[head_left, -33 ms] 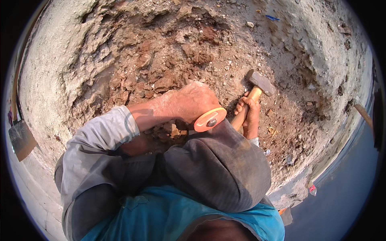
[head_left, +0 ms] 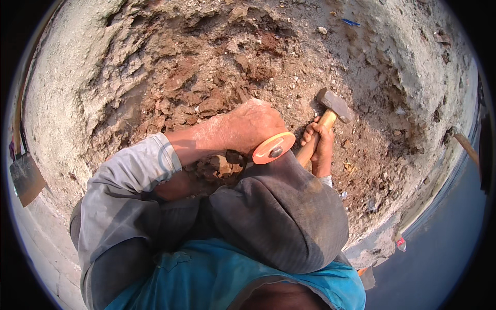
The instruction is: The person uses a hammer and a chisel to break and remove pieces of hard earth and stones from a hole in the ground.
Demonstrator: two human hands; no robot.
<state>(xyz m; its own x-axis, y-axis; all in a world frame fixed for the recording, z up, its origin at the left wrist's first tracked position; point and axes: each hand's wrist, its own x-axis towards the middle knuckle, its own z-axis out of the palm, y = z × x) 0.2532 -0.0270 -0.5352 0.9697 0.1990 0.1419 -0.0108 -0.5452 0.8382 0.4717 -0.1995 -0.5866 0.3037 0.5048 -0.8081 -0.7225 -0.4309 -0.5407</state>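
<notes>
My left hand (head_left: 250, 123), dusty and closed, grips a chisel with an orange round hand guard (head_left: 264, 154). The dark metal striking end (head_left: 276, 152) shows at the guard's middle and faces right; the fist hides most of the shaft, and I cannot make out the tip. To the right, my right hand (head_left: 324, 147) wraps round the wooden handle of a sledge hammer (head_left: 337, 106). Its blocky grey steel head points away from me, close over the rubble and apart from the chisel. Broken brown-red earth (head_left: 206, 98) lies around both hands.
My bent knee (head_left: 289, 206) in grey trousers rises between the hands. Rough grey concrete (head_left: 67, 88) borders the broken ground. A flat metal blade (head_left: 28, 178) is at far left, a wooden handle (head_left: 467, 148) at far right. A blue scrap (head_left: 351, 22) lies farther off.
My left hand and the chisel have shifted slightly to the right and away from me. The right hand and the hammer have hardly moved.
</notes>
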